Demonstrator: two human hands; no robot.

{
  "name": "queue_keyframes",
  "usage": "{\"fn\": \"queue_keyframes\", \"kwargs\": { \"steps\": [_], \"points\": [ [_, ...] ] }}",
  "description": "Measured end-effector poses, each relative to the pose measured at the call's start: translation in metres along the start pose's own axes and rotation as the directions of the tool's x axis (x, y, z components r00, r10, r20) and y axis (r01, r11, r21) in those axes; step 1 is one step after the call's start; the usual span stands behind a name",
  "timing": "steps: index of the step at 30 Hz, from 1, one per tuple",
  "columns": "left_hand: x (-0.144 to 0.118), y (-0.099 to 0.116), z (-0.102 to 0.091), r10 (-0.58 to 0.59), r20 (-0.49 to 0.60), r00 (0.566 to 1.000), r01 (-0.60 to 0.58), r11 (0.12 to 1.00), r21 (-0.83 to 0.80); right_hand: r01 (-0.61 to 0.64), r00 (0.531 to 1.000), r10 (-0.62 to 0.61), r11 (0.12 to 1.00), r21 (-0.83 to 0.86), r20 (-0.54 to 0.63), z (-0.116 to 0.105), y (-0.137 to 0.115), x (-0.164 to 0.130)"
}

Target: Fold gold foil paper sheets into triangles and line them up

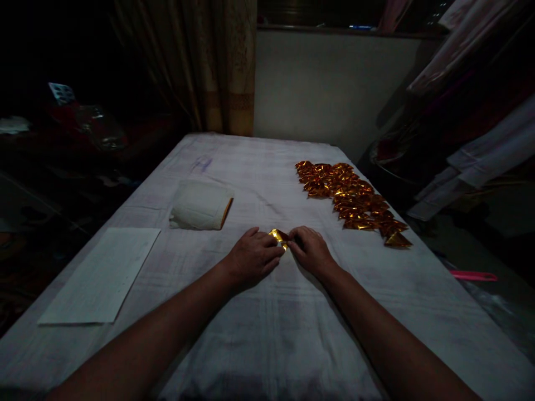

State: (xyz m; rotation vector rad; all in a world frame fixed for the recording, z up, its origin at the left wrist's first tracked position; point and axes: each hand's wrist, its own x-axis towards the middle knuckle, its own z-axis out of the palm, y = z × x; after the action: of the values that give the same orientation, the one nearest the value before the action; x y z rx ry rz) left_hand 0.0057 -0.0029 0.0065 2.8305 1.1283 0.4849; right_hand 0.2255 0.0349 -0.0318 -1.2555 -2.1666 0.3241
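Two hands: left hand [253,256] and right hand [311,249] are pinched shut on gold foil piece [279,236].
Risk: foil may be creased crookedly or torn if pulled unevenly.

paper sheet [102,274] left, foil pile [355,203] right, roll [200,205] between, on table [267,334]

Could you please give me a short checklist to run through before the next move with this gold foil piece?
1. Both hands on the piece: left hand and right hand meet at the gold foil piece: ok.
2. Piece resting on the cloth-covered table: ok.
3. Fold edges lined up: fingers cover them: cannot tell.
4. Row of finished gold pieces lies apart from the hands: ok.
5. White roll and paper sheet lie off to the left: ok.
6. Lighting dim: not ok.
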Motion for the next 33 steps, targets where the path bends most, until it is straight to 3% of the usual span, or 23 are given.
{"fn": "queue_keyframes", "kwargs": {
  "steps": [7,13,18,25,33],
  "points": [
    [0.002,-0.001,0.001,0.001,-0.033,0.999,-0.001,1.000,0.011,0.010,0.999,-0.009,0.999,0.030,-0.047,0.002,0.002,-0.002],
    [0.001,0.000,0.003,0.011,-0.062,0.998,-0.012,1.000,-0.018,0.155,0.988,-0.152,0.981,-0.117,0.029,-0.001,-0.003,-0.005],
    [0.000,-0.002,0.005,0.005,-0.083,0.996,-0.013,0.995,-0.094,0.170,0.985,-0.166,0.972,-0.164,0.037,-0.002,-0.007,-0.007],
    [0.000,-0.012,0.014,-0.109,-0.191,0.976,0.057,0.964,-0.259,0.161,0.985,-0.152,0.978,-0.132,0.076,-0.010,-0.017,-0.008],
    [0.000,-0.020,0.008,-0.181,-0.131,0.975,0.149,0.965,-0.218,0.156,0.984,-0.145,0.982,-0.106,0.108,-0.013,-0.016,-0.009]
  ]
}}
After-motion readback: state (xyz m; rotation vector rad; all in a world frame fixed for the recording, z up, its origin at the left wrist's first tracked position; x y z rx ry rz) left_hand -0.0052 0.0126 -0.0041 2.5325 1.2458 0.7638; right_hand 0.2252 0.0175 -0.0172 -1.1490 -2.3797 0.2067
